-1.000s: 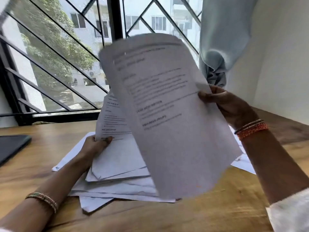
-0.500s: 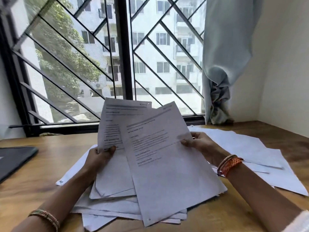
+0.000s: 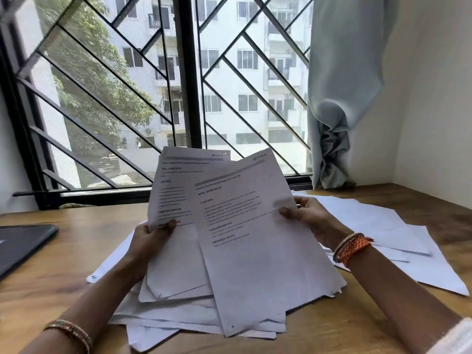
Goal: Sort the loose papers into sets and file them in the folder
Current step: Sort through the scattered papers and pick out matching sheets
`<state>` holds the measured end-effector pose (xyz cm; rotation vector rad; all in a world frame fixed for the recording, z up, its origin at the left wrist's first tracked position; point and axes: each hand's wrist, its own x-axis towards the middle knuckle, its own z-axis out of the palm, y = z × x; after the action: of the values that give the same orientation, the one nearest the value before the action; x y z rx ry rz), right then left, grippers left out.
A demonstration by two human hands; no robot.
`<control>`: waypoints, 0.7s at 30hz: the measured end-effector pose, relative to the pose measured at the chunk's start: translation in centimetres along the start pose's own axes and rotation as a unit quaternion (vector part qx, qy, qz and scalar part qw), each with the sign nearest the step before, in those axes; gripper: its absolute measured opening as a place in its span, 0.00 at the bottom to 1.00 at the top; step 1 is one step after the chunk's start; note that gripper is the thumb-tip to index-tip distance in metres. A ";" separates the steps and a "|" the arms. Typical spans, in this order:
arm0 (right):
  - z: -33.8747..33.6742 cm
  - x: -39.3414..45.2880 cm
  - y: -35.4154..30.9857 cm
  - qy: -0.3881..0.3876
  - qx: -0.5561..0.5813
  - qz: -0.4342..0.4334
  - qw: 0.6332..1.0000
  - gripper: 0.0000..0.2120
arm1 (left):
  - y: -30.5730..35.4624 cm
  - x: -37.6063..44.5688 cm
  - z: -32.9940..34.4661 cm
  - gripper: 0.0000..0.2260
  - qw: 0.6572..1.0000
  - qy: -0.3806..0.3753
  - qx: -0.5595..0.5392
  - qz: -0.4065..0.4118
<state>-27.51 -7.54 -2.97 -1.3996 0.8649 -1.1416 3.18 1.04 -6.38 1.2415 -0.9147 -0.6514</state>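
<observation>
Right hand point(image 3: 304, 213) has lowered its printed sheet point(image 3: 255, 241) beside left hand's point(image 3: 150, 238) gripped bundle point(image 3: 178, 190), mid-frame; headings now comparable, sorting ongoing.

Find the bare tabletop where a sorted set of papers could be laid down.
Free: wooden table between the dark device and the middle paper pile; also the front edge near the right forearm. Crowded: the centre and the spread sheets at right.
</observation>
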 end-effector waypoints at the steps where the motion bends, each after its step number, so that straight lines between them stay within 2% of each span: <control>1: -0.2 0.2 -0.2 0.035 -0.020 -0.028 0.999 0.08 | 0.1 -0.1 0.1 0.05 1.000 0.000 -0.004 -0.001; 4: -1.4 1.2 -0.5 0.156 -0.065 -0.098 0.981 0.08 | 0.0 0.1 -0.1 0.05 1.000 0.001 -0.012 -0.012; 6: -2.2 1.4 -0.7 0.245 -0.099 -0.144 0.954 0.08 | -0.1 0.3 -0.3 0.05 1.000 0.018 -0.018 -0.017; 7: -2.6 1.3 -1.2 0.309 -0.134 -0.192 0.922 0.06 | 0.0 0.6 -0.3 0.05 0.999 0.035 -0.023 -0.010; 9: -3.3 0.4 -3.0 0.426 -0.223 -0.334 0.810 0.04 | 0.3 0.9 -0.3 0.05 0.995 0.087 -0.039 0.010; 10: -3.4 -0.2 -4.2 0.460 -0.254 -0.398 0.752 0.07 | 0.5 1.0 -0.3 0.05 0.990 0.126 -0.053 0.020; 11: -3.1 -0.7 -5.3 0.468 -0.273 -0.452 0.709 0.08 | 0.8 0.9 -0.4 0.04 0.983 0.166 -0.068 0.026; 12: -2.8 -1.0 -5.7 0.454 -0.296 -0.490 0.683 0.09 | 1.0 1.0 -0.6 0.06 0.975 0.204 -0.079 0.031; 14: -1.5 -1.3 -4.8 0.385 -0.371 -0.523 0.664 0.11 | 0.9 1.5 -1.4 0.12 0.959 0.263 -0.095 0.038; 17: 0.6 -0.4 -0.3 0.252 -0.515 -0.474 0.669 0.21 | 1.1 1.9 -2.5 0.16 0.939 0.323 -0.113 0.042; 21: 3.5 -0.5 3.3 0.078 -0.616 -0.408 0.670 0.26 | 1.2 2.1 -2.5 0.17 0.933 0.324 -0.140 0.069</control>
<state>-23.98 -6.60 -6.17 -3.0889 1.2604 -1.3420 6.35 0.78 -4.88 1.0218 -0.3339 -0.2139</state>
